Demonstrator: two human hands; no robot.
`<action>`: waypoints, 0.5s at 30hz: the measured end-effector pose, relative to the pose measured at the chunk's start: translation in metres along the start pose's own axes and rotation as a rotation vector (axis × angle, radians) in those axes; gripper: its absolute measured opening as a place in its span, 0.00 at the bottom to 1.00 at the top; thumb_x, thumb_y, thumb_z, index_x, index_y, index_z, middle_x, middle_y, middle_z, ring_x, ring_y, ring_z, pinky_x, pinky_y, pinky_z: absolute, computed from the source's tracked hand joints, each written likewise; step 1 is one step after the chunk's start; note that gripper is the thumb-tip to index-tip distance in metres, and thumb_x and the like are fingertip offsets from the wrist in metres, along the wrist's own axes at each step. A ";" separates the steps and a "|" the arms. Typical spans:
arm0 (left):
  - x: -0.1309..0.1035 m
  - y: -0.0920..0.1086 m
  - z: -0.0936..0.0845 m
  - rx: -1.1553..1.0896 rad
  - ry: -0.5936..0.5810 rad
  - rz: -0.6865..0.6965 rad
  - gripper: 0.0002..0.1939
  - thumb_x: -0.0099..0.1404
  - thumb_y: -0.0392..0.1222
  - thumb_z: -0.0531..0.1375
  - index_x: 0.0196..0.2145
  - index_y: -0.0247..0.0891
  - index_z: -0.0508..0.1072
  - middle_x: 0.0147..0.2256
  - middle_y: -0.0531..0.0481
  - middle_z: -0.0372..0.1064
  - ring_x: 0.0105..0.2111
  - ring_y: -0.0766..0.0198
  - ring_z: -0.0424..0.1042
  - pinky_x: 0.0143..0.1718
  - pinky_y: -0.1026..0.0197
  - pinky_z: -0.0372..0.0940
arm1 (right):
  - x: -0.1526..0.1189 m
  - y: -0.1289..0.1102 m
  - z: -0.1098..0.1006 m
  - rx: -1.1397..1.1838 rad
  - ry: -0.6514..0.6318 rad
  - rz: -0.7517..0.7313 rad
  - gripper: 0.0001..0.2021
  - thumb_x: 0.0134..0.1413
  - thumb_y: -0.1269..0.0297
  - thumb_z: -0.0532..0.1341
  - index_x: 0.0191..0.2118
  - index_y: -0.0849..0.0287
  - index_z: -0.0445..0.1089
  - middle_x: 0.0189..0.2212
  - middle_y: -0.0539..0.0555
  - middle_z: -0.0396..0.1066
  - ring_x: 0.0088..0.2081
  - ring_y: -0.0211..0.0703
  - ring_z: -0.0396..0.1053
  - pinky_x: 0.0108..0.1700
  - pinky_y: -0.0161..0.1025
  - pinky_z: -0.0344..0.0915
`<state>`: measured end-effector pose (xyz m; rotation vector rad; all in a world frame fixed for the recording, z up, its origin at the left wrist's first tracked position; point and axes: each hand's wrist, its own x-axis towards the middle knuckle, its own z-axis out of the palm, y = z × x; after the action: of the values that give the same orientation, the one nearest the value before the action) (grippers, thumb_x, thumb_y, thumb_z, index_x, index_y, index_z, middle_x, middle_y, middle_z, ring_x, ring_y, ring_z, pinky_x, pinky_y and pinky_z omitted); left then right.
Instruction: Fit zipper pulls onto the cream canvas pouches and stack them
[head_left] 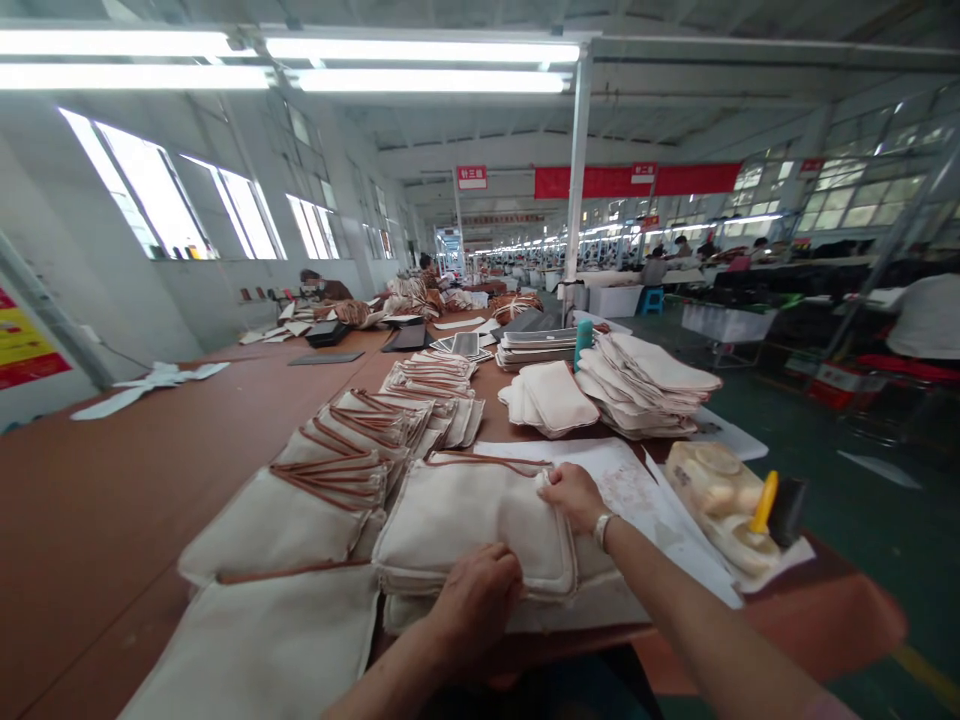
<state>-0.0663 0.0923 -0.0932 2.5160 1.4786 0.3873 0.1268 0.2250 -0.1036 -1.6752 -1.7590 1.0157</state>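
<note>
The pouch (457, 515), near the front of the table (150, 460), appears light and soft, best held by its seamed rim; right hand (576, 497) pinches a far corner, left hand (481, 588) curls at the near edge, grip indeterminable.

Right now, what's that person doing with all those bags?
A person is handling a pale bag on the brown table. The right hand grips its far right corner, and the left hand is curled at its near edge; whether it grips anything is hidden. More bags with brown trim lie overlapping to the left. Beyond are stacked pale pieces, and on the right sits a plastic container with a yellow handle sticking up.
</note>
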 end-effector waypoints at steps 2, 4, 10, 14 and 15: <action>0.001 0.002 -0.003 -0.022 -0.010 -0.008 0.03 0.65 0.36 0.57 0.33 0.40 0.70 0.36 0.50 0.71 0.38 0.61 0.70 0.39 0.63 0.62 | 0.000 0.001 0.003 -0.004 -0.006 0.017 0.14 0.63 0.61 0.62 0.51 0.62 0.70 0.50 0.56 0.71 0.46 0.52 0.72 0.45 0.49 0.72; 0.001 0.003 -0.004 -0.040 -0.016 -0.019 0.01 0.63 0.36 0.59 0.34 0.40 0.71 0.37 0.50 0.71 0.38 0.61 0.70 0.39 0.63 0.62 | 0.001 0.001 0.002 -0.001 -0.010 0.024 0.15 0.63 0.61 0.62 0.51 0.62 0.69 0.50 0.56 0.71 0.45 0.52 0.72 0.44 0.48 0.73; 0.005 0.010 -0.012 -0.058 0.052 -0.120 0.04 0.64 0.36 0.58 0.34 0.38 0.74 0.35 0.48 0.73 0.35 0.61 0.72 0.37 0.63 0.65 | -0.005 -0.014 -0.006 0.010 0.019 -0.077 0.14 0.63 0.62 0.62 0.51 0.62 0.69 0.50 0.57 0.71 0.44 0.49 0.73 0.43 0.47 0.73; 0.024 0.010 -0.036 -0.020 0.232 -0.194 0.20 0.66 0.34 0.56 0.56 0.38 0.65 0.55 0.42 0.65 0.55 0.55 0.63 0.55 0.55 0.61 | -0.026 -0.029 -0.004 -0.004 0.092 -0.261 0.12 0.64 0.62 0.61 0.49 0.61 0.70 0.48 0.56 0.72 0.43 0.47 0.73 0.44 0.47 0.72; 0.031 0.009 -0.044 -0.010 0.262 -0.198 0.25 0.66 0.34 0.56 0.60 0.39 0.60 0.59 0.41 0.60 0.59 0.54 0.58 0.59 0.54 0.57 | -0.034 -0.031 -0.003 -0.006 0.106 -0.313 0.11 0.65 0.62 0.61 0.48 0.61 0.70 0.46 0.56 0.72 0.43 0.46 0.73 0.44 0.47 0.72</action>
<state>-0.0582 0.1167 -0.0451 2.3522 1.7949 0.7092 0.1141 0.1936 -0.0722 -1.3728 -1.8789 0.7672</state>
